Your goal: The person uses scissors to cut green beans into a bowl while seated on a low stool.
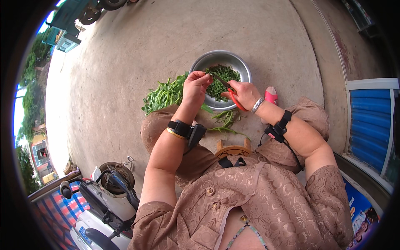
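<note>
A wide metal basin [247, 68] stands on the ground before me, with finely cut green leaves [227, 75] in it. Over its left side, my left hand [197, 83] pinches a small bit of leafy greens [210, 73] between thumb and fingers. My right hand [245, 93] grips red-handled scissors [235, 99] above the basin's right part, their dark blades pointing at the left fingertips. How far apart the blades are cannot be made out. Left of the basin lies a heap of long-stemmed leafy greens [165, 95], partly behind my left wrist.
Loose green stems [228, 118] lie on the concrete floor [150, 47] between my knees, near a small wooden stool [233, 150]. A pink shoe [271, 95] is right of the basin. A scooter [109, 200] stands at lower left, and a blue-panelled frame [370, 125] at right.
</note>
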{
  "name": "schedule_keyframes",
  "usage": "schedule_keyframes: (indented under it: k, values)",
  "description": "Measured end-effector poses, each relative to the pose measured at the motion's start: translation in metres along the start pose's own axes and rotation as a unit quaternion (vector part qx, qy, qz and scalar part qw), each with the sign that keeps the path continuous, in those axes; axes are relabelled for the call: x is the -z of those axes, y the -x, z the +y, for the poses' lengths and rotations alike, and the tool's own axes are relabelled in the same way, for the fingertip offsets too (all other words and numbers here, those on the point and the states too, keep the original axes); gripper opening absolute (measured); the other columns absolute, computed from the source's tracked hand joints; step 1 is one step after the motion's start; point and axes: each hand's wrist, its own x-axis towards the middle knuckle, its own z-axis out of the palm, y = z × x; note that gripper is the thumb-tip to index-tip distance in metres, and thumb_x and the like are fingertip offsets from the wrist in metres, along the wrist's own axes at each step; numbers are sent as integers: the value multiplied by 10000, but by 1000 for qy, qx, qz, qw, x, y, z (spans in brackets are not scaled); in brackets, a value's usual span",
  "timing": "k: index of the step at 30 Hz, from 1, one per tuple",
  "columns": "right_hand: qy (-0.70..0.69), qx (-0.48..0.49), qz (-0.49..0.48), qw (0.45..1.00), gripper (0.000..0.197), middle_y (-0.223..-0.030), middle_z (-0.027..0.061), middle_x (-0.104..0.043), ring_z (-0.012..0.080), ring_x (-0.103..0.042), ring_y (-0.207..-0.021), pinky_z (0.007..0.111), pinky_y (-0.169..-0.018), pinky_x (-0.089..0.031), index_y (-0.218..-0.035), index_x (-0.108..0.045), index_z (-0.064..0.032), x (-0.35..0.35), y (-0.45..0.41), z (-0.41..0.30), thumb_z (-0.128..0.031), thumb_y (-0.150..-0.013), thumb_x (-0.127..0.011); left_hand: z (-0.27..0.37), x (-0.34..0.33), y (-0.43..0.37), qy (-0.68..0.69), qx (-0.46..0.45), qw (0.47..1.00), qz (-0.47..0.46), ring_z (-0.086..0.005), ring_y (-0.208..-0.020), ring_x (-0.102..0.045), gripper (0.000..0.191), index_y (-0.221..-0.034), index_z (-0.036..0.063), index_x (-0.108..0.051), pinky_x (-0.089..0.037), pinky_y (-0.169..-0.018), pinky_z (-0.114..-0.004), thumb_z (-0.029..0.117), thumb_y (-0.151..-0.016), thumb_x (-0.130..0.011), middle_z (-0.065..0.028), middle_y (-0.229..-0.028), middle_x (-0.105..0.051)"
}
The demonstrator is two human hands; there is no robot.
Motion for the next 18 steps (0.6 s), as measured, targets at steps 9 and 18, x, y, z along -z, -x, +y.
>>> schedule_keyframes:
  k: [9,18]
  values:
    - [-77,-53,-13,996,403,-684,179,-602,348,-613,-672,419,-585,-477,-828,-551,-33,6,2,-6,-421,-791,-652,5,-3,0,-4,10,1000,15,-195,-729,-604,91,-829,34,-551,-503,-718,-300,-48,-819,-589,-83,-793,-610]
    - [-5,-53,-33,998,470,-854,144,-611,320,-604,-791,403,-665,-478,-1036,-535,-61,9,3,-9,-436,-782,-657,5,-5,1,16,21,1000,-11,-186,-727,-601,82,-842,42,-552,-505,-704,-290,-37,-834,-572,-78,-793,-611]
